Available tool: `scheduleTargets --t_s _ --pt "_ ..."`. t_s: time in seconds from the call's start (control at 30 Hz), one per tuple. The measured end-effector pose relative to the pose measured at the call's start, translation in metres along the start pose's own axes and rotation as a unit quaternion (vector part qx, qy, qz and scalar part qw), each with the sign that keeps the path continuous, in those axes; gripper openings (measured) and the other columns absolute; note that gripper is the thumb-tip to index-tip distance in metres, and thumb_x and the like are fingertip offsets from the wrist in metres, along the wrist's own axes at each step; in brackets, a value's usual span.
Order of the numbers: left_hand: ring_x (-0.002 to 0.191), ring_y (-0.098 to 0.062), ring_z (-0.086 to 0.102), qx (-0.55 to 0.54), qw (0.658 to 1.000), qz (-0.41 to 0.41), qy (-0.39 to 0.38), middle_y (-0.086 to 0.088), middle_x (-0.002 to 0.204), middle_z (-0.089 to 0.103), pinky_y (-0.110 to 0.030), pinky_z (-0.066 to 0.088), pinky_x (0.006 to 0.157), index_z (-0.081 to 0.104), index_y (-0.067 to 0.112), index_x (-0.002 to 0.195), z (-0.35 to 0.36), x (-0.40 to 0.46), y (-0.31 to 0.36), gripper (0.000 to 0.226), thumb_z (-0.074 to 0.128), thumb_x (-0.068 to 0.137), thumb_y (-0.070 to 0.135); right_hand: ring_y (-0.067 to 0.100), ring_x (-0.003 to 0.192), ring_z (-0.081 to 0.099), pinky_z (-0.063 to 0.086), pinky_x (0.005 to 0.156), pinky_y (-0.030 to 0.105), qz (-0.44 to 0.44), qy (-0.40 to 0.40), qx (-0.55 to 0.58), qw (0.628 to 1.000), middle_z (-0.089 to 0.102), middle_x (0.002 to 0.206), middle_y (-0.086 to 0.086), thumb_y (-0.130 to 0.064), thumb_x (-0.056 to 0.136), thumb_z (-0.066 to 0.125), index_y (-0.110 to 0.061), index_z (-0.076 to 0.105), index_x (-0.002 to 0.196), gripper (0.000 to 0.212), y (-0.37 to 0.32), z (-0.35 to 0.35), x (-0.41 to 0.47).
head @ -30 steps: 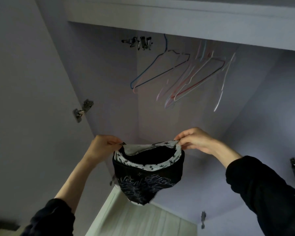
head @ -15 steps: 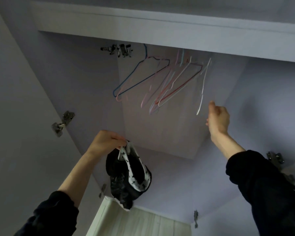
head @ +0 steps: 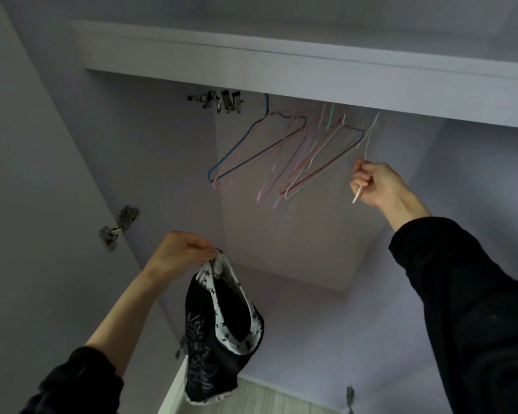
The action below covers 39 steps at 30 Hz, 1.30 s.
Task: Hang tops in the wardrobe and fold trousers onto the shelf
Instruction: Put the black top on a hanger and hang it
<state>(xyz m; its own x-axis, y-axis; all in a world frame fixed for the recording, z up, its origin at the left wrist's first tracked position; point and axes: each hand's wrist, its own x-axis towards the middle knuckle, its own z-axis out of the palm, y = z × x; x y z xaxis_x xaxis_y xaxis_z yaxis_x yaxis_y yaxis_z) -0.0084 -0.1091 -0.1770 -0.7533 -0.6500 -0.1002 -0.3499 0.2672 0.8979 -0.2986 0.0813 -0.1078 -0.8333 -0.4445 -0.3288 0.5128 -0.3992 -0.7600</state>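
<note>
A black top (head: 219,339) with white lettering and a white star-print trim hangs from my left hand (head: 180,252), which pinches it at the neckline. Higher up inside the open wardrobe, my right hand (head: 374,183) is closed around the lower end of a white wire hanger (head: 368,138) that still reaches up toward the rail under the top panel. Several more wire hangers (head: 281,153), blue, pink and red, hang to its left.
The wardrobe's white top panel (head: 281,67) runs across above the hangers. The open left door (head: 42,204) carries a metal hinge (head: 118,227). A cluster of metal clips (head: 219,100) sits at the rail's left end. Pale floorboards (head: 251,398) show at the bottom.
My right hand let go of the top, rose to the right and closed on the white hanger. The top now dangles from my left hand alone.
</note>
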Motion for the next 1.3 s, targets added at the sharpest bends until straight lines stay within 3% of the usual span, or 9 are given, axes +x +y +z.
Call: scheduleTargets --t_s 0.2,0.53,0.73,0.97,1.03,1.1,1.17,1.23,1.3 --pt "0.050 0.008 0.056 0.004 1.000 -0.003 -0.024 0.015 0.052 0.065 -0.005 0.043 0.054 0.068 0.021 0.062 0.011 0.005 -0.003 0.027 0.072 0.074 -0.003 0.005 0.034 0.043 0.028 0.034 0.012 -0.042 0.022 0.005 0.999 0.055 0.086 0.007 0.009 0.094 0.032 -0.015 0.051 0.092 0.031 0.013 -0.027 -0.004" --pt "0.049 0.002 0.058 -0.002 0.998 0.002 -0.055 0.010 0.051 0.065 -0.007 0.044 0.053 0.068 0.017 0.063 0.039 0.013 0.004 0.026 0.072 0.074 -0.006 0.004 0.034 0.033 0.020 0.032 0.013 -0.119 0.126 -0.054 0.983 0.052 0.093 0.008 0.011 0.092 0.020 -0.019 0.038 0.120 0.045 0.015 -0.074 -0.011" --pt "0.047 0.004 0.056 0.003 0.999 0.008 -0.046 0.006 0.059 0.064 -0.006 0.041 0.049 0.068 0.013 0.069 0.054 0.017 0.011 0.018 0.070 0.077 -0.003 0.004 0.026 0.029 0.016 0.031 0.008 -0.046 0.169 -0.149 0.973 0.052 0.078 0.006 0.003 0.093 0.030 -0.015 0.043 0.082 0.025 0.037 -0.101 -0.022" --pt "0.046 0.005 0.055 0.015 0.998 -0.007 -0.055 -0.001 0.064 0.063 -0.006 0.042 0.049 0.069 0.006 0.076 0.063 0.014 0.004 0.010 0.069 0.078 -0.004 0.005 0.028 0.029 0.020 0.031 0.012 -0.027 0.155 -0.107 0.982 0.044 0.059 0.002 -0.023 0.093 0.058 -0.016 0.043 0.071 0.028 0.086 -0.139 -0.050" --pt "0.047 0.003 0.055 0.019 0.998 -0.015 -0.061 -0.001 0.063 0.063 -0.008 0.044 0.051 0.068 0.012 0.070 0.064 0.013 -0.001 0.018 0.069 0.078 -0.004 0.008 0.035 0.041 0.034 0.037 0.016 -0.043 0.147 -0.099 0.983 0.050 0.054 0.001 -0.031 0.091 0.060 -0.018 0.045 0.071 0.028 0.094 -0.145 -0.058" --pt "0.047 0.003 0.056 0.022 0.997 -0.021 -0.069 -0.002 0.066 0.064 -0.008 0.044 0.052 0.069 0.010 0.074 0.064 0.013 -0.004 0.014 0.069 0.078 -0.004 0.013 0.058 0.056 0.050 0.058 0.028 -0.029 0.133 -0.108 0.985 0.058 0.068 0.003 -0.038 0.091 0.058 -0.017 0.051 0.083 0.023 0.093 -0.150 -0.058" --pt "0.052 0.001 0.058 0.025 0.997 -0.022 -0.070 -0.005 0.069 0.065 -0.009 0.046 0.054 0.070 0.008 0.078 0.062 0.012 -0.006 0.010 0.070 0.078 -0.002 0.015 0.070 0.056 0.049 0.071 0.033 -0.015 0.145 -0.092 0.985 0.057 0.079 0.005 -0.045 0.091 0.054 -0.017 0.051 0.098 0.029 0.086 -0.153 -0.051" --pt "0.060 -0.007 0.060 0.028 0.997 -0.021 -0.070 -0.006 0.072 0.067 -0.015 0.047 0.061 0.069 0.012 0.074 0.061 0.011 -0.008 0.014 0.070 0.078 -0.001 0.010 0.050 0.045 0.045 0.052 0.025 -0.026 0.205 -0.046 0.977 0.047 0.059 0.000 -0.054 0.090 0.051 -0.018 0.047 0.084 0.037 0.080 -0.156 -0.043" --pt "0.061 -0.010 0.059 0.028 0.997 -0.026 -0.066 -0.005 0.069 0.066 -0.015 0.047 0.061 0.068 0.016 0.070 0.061 0.011 -0.012 0.019 0.070 0.078 -0.002 0.008 0.029 0.023 0.025 0.037 0.010 -0.010 0.248 -0.026 0.968 0.027 0.036 -0.006 -0.063 0.090 0.041 -0.019 0.034 0.067 0.050 0.083 -0.159 -0.039"
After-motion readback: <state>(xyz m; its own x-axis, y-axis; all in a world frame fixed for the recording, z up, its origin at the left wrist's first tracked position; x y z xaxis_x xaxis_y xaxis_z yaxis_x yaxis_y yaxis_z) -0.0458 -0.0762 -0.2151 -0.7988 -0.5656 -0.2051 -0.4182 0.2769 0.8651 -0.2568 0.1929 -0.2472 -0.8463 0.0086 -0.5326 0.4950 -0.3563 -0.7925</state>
